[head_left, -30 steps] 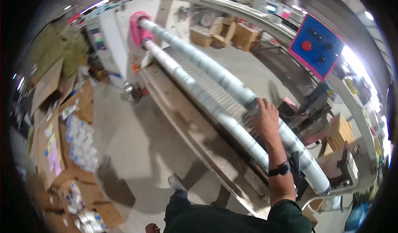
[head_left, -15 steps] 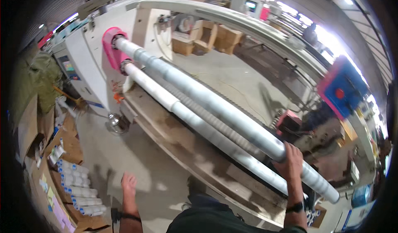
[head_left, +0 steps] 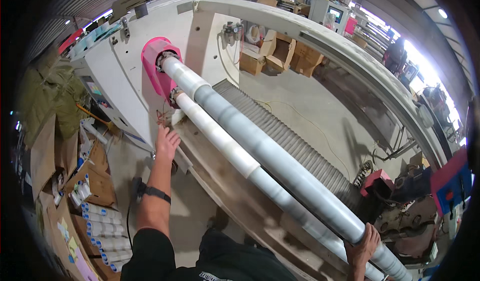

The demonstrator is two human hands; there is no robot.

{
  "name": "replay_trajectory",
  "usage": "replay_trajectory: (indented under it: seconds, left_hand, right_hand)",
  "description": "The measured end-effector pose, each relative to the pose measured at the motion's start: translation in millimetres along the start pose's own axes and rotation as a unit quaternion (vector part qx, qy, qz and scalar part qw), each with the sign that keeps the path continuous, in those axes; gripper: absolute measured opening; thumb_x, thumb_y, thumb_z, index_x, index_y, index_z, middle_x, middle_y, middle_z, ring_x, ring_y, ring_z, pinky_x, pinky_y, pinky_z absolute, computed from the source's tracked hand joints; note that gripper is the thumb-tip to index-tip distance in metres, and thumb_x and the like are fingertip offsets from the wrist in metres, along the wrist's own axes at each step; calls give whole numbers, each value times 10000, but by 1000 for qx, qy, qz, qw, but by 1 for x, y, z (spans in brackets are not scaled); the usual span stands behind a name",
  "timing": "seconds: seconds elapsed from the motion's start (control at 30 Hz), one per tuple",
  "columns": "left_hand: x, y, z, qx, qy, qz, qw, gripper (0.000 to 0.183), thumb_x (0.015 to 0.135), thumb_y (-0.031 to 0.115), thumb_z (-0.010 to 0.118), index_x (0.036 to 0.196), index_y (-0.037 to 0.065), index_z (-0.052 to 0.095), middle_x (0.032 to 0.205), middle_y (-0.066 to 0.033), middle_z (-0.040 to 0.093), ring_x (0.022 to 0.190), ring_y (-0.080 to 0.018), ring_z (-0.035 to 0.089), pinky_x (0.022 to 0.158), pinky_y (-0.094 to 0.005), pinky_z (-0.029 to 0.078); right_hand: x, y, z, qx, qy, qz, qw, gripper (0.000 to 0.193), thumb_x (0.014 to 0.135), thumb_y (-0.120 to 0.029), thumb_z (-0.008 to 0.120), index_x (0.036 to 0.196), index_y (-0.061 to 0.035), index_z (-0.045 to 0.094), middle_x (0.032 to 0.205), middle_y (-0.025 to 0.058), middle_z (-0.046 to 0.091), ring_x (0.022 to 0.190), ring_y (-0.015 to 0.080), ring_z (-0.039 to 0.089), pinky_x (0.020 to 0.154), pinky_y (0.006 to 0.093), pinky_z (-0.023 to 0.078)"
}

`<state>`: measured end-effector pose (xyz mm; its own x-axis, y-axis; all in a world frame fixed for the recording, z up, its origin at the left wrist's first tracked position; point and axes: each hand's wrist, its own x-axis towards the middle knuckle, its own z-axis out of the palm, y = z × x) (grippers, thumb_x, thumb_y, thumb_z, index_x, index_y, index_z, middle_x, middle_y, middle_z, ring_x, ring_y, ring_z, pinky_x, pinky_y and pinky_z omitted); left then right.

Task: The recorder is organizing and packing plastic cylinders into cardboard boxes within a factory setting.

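Note:
Two long rollers run side by side across a white machine, from a pink cover (head_left: 156, 71) at the far left toward the lower right. The far, thicker one carries a grey roll (head_left: 285, 156); my right hand (head_left: 363, 246) is closed round its near right end. On the nearer, thinner roller, a white sleeve (head_left: 220, 137) covers the left part and a grey roll (head_left: 300, 208) the rest. My left hand (head_left: 166, 143) reaches forward with fingers spread, holding nothing, just below the left end of the thinner roller, beside the machine's body. Whether it touches the machine I cannot tell.
Left, an open carton (head_left: 92, 181) and several white tubes with blue ends (head_left: 107, 228) stand close by. A grey bellows cover (head_left: 290, 136) lies behind the rollers. A curved white beam (head_left: 330, 43) arches beyond; a blue and pink box (head_left: 452, 181) hangs at right.
My left hand has risen from low beside me to near the rollers' left end. My right hand stays on the thick grey roll. The whole view has shifted.

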<state>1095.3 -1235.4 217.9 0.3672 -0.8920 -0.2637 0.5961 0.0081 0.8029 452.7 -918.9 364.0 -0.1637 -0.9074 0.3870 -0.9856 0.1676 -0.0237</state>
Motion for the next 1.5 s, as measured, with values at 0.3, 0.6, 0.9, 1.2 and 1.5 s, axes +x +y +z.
replay_trajectory:
  seconds: [0.3,0.6,0.9,1.2,1.5]
  left_hand:
    - [246,112,61,42,85,-9,995,750,916,526,483,1463,74,238,1429,-221,362,1309,-331,387,1076,-467,320]
    - [330,137,109,-41,-2,7,999,527,955,503,372,1262,106,532,1223,-120,597,1091,-316,591,937,-506,480]
    - [264,105,122,-42,-37,-37,998,531,930,522,424,1245,113,546,1210,-85,606,1081,-296,593,950,-466,482]
    - [-69,-86,183,-83,-220,-241,942,495,886,452,566,1289,175,493,1260,-34,555,1146,-224,529,922,-436,463]
    - [-113,-122,214,-48,-194,-196,960,593,859,566,530,1287,155,514,1274,-60,555,1158,-281,529,949,-486,451]
  right_hand:
    - [63,-125,35,-58,26,55,996,863,515,-63,776,1293,-31,404,1208,189,498,1160,393,455,1031,516,317]
    - [71,-155,39,-92,-30,135,986,842,533,7,754,1300,-41,409,1265,188,478,1224,393,422,1057,497,319]
    - [82,-160,37,-109,-14,138,984,872,526,5,768,1315,-70,405,1276,167,485,1232,376,425,1050,487,328]
    - [44,-73,10,-63,-71,136,986,822,556,-54,786,1301,-82,440,1282,145,490,1225,357,426,1056,457,328]
    - [-31,42,-5,-44,14,133,990,648,591,-133,763,1197,-96,538,1173,130,563,1150,336,489,1005,458,353]
